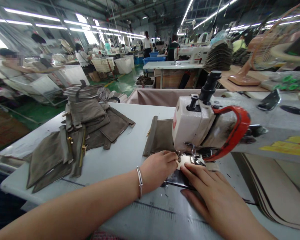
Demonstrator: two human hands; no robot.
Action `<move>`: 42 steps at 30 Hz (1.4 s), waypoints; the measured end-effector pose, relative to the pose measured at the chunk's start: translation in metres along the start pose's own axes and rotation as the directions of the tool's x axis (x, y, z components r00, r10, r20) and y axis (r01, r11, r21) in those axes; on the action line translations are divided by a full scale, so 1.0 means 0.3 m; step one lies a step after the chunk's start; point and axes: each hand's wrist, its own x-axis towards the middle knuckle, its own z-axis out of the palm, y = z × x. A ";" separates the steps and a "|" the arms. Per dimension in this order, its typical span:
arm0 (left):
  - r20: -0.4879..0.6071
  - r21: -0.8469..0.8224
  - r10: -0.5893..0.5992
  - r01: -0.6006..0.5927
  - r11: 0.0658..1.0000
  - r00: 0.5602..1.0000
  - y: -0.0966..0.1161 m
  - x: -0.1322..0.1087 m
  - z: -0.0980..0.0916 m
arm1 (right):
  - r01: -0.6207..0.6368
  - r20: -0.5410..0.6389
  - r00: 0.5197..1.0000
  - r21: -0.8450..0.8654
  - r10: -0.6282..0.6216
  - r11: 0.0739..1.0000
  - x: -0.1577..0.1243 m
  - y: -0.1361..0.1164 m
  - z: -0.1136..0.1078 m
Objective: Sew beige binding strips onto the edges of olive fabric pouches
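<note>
A white sewing machine [190, 125] with a red curved guard [236, 130] stands in front of me. My left hand [158, 168], a bracelet on its wrist, is at the needle area with its fingers curled together. What they pinch, if anything, is hidden. My right hand [212, 191] lies to the right of it, fingers stretched forward and thumb apart, the fingertips touching a small pale piece [183, 161] by the presser foot. I cannot tell whether this is cloth or machine plate. A grey-brown zippered fabric pouch [162, 135] lies behind my left hand, partly hidden by the machine head.
Grey-brown zippered pouches [50, 153] are heaped on the white table [130, 146] at left, with stacked fabric pieces [87, 92] behind. Flat panels [277, 186] lie at right. Beyond are a cloth-lined bin [155, 96], a fan [247, 73] and several people at work.
</note>
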 end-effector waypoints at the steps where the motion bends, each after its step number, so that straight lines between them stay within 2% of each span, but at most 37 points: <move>1: 0.004 0.000 -0.006 0.006 1.000 1.000 -0.001 0.003 0.000 | -0.005 0.000 1.000 0.001 0.005 1.000 0.003 0.002 0.005; 12: 0.001 -0.045 -0.148 0.147 0.988 0.989 -0.014 0.019 0.033 | -0.088 0.005 0.996 0.033 0.088 0.996 0.025 0.006 0.038; 18: -0.042 -0.055 -0.172 0.169 0.984 0.984 -0.008 0.020 0.027 | -0.101 -0.004 0.995 0.051 0.101 0.994 0.024 -0.001 0.037; 26: -0.096 -0.029 -0.174 0.172 0.985 0.980 -0.006 0.026 0.026 | -0.144 0.047 0.989 0.090 0.140 0.986 0.027 -0.007 0.035; 34: -0.133 -0.010 -0.155 0.155 0.988 0.979 -0.012 0.021 0.037 | -0.159 0.031 0.987 0.142 0.156 0.977 0.029 -0.017 0.026; 42: -0.151 -0.128 -0.214 0.195 0.972 0.965 -0.034 0.014 0.052 | -0.182 0.023 0.983 0.157 0.180 0.971 0.035 -0.033 0.010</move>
